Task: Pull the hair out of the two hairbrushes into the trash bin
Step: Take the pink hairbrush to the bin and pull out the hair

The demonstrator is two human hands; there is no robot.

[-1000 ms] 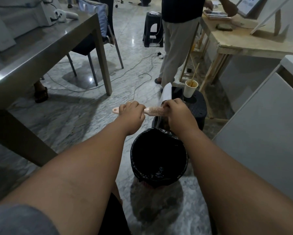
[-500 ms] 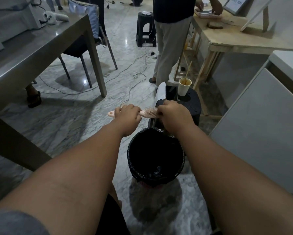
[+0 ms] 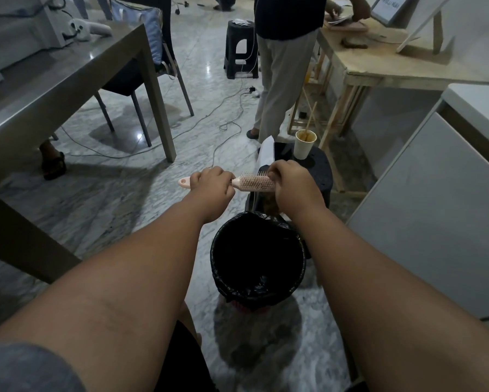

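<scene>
The trash bin (image 3: pixel 301 250), lined with a black bag, stands on the floor between the person's forearms, its mouth open upward to catch whatever drops. Just past its far rim both hands hold one pink hairbrush (image 3: pixel 254 183) level, bristles up. The left hand (image 3: pixel 212 188) has its fingers wrapped round the handle, likely to steady it against the pull. The right hand (image 3: pixel 291 185) has its fingers pinched together at the far end of the bristles, where hair would be tugged free. A brownish tuft below that hand may be hair; I cannot tell. Beyond stands a black stool (image 3: pixel 319 171) carrying a paper cup (image 3: pixel 304 144) near its far edge. No second brush is clearly visible.
</scene>
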